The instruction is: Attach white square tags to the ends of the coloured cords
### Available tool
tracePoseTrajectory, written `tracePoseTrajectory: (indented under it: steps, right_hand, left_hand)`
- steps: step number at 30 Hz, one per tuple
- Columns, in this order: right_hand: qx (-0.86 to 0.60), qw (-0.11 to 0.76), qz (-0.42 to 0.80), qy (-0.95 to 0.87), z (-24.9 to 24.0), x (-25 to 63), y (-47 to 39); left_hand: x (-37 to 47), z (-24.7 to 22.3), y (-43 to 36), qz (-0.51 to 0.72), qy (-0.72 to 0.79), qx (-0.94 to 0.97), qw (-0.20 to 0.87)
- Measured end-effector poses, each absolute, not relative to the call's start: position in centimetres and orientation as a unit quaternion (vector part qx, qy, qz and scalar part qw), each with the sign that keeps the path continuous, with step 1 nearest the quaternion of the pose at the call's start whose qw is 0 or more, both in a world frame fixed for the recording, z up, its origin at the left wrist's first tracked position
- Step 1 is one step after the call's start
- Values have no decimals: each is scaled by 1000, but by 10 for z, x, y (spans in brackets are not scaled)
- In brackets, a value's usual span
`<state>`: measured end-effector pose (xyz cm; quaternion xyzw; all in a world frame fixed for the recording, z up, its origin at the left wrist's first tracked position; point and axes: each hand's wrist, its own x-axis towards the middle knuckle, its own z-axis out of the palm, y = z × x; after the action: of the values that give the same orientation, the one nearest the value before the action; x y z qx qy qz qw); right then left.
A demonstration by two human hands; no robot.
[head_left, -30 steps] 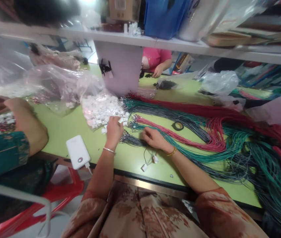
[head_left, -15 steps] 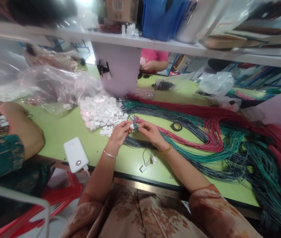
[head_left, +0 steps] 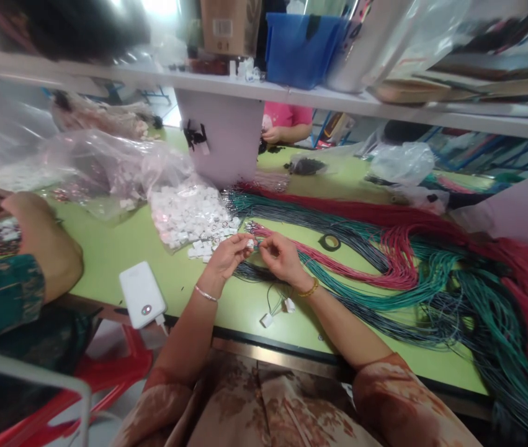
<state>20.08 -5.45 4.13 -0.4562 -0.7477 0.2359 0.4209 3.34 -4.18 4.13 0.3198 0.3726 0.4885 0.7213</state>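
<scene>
My left hand [head_left: 227, 256] pinches a small white plastic connector [head_left: 250, 243] between thumb and fingertips. Just to its right, my right hand [head_left: 281, 257] is closed, its thumb and fingertips pressed together close to the connector; whatever lies between them is too small to make out. Beyond the hands run bundles of pink wires [head_left: 338, 261], green wires [head_left: 361, 292] and dark grey wires [head_left: 357, 233], with metal tips towards my hands. A heap of white connectors [head_left: 189, 211] spills from a clear bag by my left hand. Below my right wrist lie white connectors joined to wires [head_left: 267, 320].
A black tape roll [head_left: 329, 242] lies among the wires. A white power bank [head_left: 141, 295] with a cable sits near the table's front edge. At the left is another person's arm [head_left: 49, 242]. A shelf [head_left: 286, 93] carrying a blue bin [head_left: 303, 53] spans above.
My right hand has curled its fingers more and turned slightly, staying near the connector. The left hand keeps its pinch. The whole view has shifted slightly.
</scene>
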Motion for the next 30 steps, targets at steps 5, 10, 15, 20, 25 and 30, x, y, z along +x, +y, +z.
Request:
tracePoseTrajectory:
  steps: [5, 10, 15, 20, 25, 30]
  right_hand:
    - [-462, 414, 247, -745, 35, 199, -53]
    - [-476, 409, 293, -721, 28, 195, -52]
    - [-474, 381, 284, -741, 29, 200, -51]
    - [-505, 307, 225, -774, 32, 222, -29]
    - [-501, 253, 189, -806, 19, 234, -15]
    - [-483, 351, 276, -753, 11, 244, -15]
  left_hand:
    - [43, 39, -45, 484, 415, 351, 686]
    - [48, 38, -45, 521, 432, 335, 656]
    - [47, 39, -46, 481, 468, 373, 640]
    - [29, 45, -41, 413, 524, 415, 618]
    - [21, 43, -37, 395, 535, 434, 608]
    - [26, 35, -36, 404, 536, 442, 595]
